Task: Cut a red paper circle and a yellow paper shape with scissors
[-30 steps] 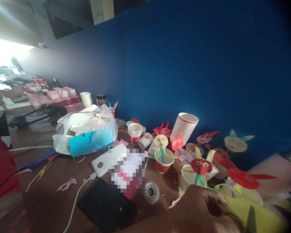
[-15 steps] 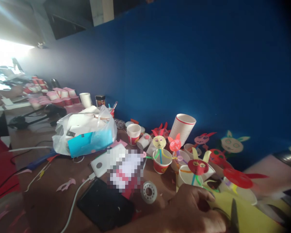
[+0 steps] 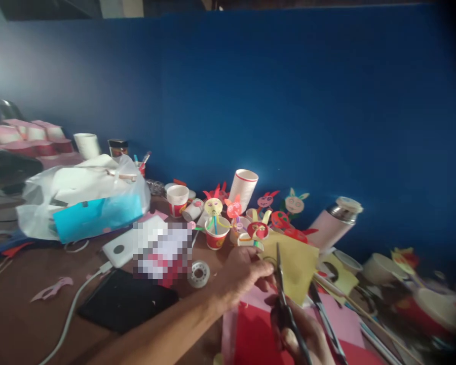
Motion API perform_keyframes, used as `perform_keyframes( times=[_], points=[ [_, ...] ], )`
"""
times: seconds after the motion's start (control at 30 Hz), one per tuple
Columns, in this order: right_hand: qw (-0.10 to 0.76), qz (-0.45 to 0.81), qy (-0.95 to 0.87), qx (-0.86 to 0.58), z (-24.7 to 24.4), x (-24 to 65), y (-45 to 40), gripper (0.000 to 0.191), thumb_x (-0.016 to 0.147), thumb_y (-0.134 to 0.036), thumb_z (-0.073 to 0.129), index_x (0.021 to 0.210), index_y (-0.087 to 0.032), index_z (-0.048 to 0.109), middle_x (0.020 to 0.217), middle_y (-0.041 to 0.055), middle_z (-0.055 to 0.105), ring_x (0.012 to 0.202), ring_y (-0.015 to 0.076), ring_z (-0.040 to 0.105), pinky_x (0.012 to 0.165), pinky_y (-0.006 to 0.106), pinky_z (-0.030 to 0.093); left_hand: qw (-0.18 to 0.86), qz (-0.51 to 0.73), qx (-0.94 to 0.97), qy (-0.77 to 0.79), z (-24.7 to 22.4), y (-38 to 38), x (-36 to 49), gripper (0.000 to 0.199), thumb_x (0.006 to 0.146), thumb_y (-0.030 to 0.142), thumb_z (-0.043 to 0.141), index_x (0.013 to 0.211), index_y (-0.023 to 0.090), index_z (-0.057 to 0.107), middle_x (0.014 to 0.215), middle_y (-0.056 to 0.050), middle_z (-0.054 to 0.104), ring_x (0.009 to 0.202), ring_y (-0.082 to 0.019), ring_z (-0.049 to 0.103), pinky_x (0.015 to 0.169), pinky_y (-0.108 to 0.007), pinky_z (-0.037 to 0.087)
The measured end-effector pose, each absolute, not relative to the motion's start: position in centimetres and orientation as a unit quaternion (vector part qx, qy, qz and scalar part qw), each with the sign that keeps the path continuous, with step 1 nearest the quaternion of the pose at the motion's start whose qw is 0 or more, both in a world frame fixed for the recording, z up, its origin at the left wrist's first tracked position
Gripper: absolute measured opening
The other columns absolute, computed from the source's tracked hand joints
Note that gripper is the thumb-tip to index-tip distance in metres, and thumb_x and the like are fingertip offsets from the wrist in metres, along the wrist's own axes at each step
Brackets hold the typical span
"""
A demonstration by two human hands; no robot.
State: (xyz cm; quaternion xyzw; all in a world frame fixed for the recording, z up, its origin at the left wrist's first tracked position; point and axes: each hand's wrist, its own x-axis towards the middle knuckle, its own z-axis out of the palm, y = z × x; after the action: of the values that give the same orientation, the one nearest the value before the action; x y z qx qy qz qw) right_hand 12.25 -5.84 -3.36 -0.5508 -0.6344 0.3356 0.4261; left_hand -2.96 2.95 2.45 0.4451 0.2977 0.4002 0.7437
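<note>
My left hand is closed on the edge of a sheet of yellow paper, its fingers pinched at the left side. My right hand grips a pair of dark scissors, whose blade points up in front of the sheet. Beneath both hands lie red paper and pink paper. Behind the yellow sheet stand paper cups with cut-out animal faces, among them a dark red face and a yellow face. Some of these cups are partly hidden by the sheet.
A roll of tape, a black tablet-like slab and a white power bank with a cable lie to the left. Farther left sits a stuffed plastic bag. A pink thermos leans near the blue wall.
My view has swung right and the scene slid left. My right hand with the scissors now shows clearly; only a blade showed before. My left hand still holds the yellow paper.
</note>
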Motion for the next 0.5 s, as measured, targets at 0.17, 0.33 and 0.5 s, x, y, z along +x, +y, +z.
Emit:
perform_keyframes(
  times=[0.17, 0.33, 0.5],
  points=[
    [0.441, 0.388, -0.615, -0.526, -3.9, 12.4, -5.9, 0.057, 0.069, -0.069, 0.055, 0.094, -0.018, 0.063, 0.060, 0.0002, 0.053, 0.054, 0.0160, 0.049, 0.052, 0.027, 0.043, 0.733, 0.403, 0.461, 0.297, 2.5, 2.7, -2.8, 0.019, 0.061, 0.026, 0.064, 0.070, 0.011, 0.058, 0.055, -0.001, 0.057, 0.048, -0.009, 0.051, 0.044, -0.019, 0.041],
    [0.457, 0.456, -0.582, -0.493, -4.7, 12.7, -6.1, 0.060, 0.069, -0.066, 0.058, 0.106, -0.018, 0.057, 0.060, -0.0018, 0.051, 0.053, 0.0133, 0.043, 0.053, 0.027, 0.039, 0.725, 0.403, 0.463, 0.314, 2.5, 2.7, -2.6, 0.017, 0.061, 0.024, 0.062, 0.070, 0.010, 0.059, 0.053, 0.000, 0.056, 0.046, -0.009, 0.050, 0.042, -0.019, 0.040],
    [0.437, 0.477, -0.596, -0.476, -4.4, 13.0, -6.0, 0.057, 0.071, -0.066, 0.056, 0.104, -0.019, 0.054, 0.061, -0.0020, 0.050, 0.055, 0.0136, 0.043, 0.053, 0.026, 0.036, 0.716, 0.398, 0.472, 0.325, 2.4, 2.6, -2.6, 0.015, 0.061, 0.024, 0.062, 0.067, 0.011, 0.057, 0.052, -0.001, 0.057, 0.044, -0.008, 0.050, 0.042, -0.019, 0.039]
  ],
)
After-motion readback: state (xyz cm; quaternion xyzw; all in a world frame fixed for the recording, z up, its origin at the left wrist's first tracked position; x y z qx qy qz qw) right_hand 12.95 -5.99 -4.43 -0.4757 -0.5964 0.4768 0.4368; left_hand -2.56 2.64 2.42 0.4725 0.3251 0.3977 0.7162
